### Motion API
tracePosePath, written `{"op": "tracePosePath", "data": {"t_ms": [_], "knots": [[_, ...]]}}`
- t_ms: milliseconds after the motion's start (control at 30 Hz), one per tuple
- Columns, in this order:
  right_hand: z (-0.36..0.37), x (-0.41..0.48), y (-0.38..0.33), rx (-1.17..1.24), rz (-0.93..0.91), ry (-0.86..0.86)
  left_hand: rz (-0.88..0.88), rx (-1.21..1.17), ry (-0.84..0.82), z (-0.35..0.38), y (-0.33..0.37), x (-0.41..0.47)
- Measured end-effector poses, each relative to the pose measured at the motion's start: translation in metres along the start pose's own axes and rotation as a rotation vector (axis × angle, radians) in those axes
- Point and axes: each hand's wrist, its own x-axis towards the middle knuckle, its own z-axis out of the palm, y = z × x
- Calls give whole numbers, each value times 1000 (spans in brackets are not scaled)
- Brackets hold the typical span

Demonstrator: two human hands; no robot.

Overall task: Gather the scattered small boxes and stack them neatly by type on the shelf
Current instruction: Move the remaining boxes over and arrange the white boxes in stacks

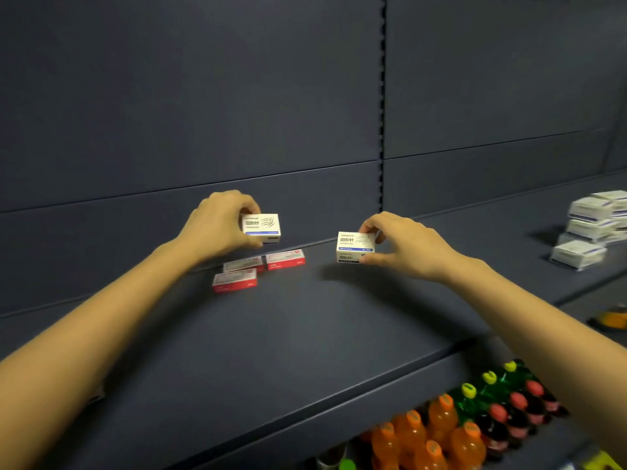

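The left hand (pixel 217 228) pinches one white paper-clip box (pixel 261 227) above the three red boxes (pixel 258 269), while the right hand (pixel 403 245) pinches a second white box (pixel 355 247) just over the shelf (pixel 305 334). Both are likely held by type, bound for the white stack (pixel 593 228) far right.

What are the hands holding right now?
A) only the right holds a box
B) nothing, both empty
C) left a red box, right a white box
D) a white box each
D: the left hand grips a white box above the red boxes lying on the shelf, and the right hand pinches a second white box.
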Motion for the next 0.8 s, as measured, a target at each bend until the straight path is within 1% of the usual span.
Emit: {"op": "tracePosePath", "data": {"t_ms": [167,333,533,667,800], "knots": [[-38,-34,50,-20,59,19,101,-130,-42,20,83,17],[-82,-76,112,-57,116,21,167,-232,-95,47,175,33],[-128,-129,195,-72,166,7,224,-344,-100,81,281,47],[-151,-157,246,-99,228,2,239,-368,-126,107,337,54],[-166,-176,287,-107,249,-10,262,-378,-144,130,378,63]]}}
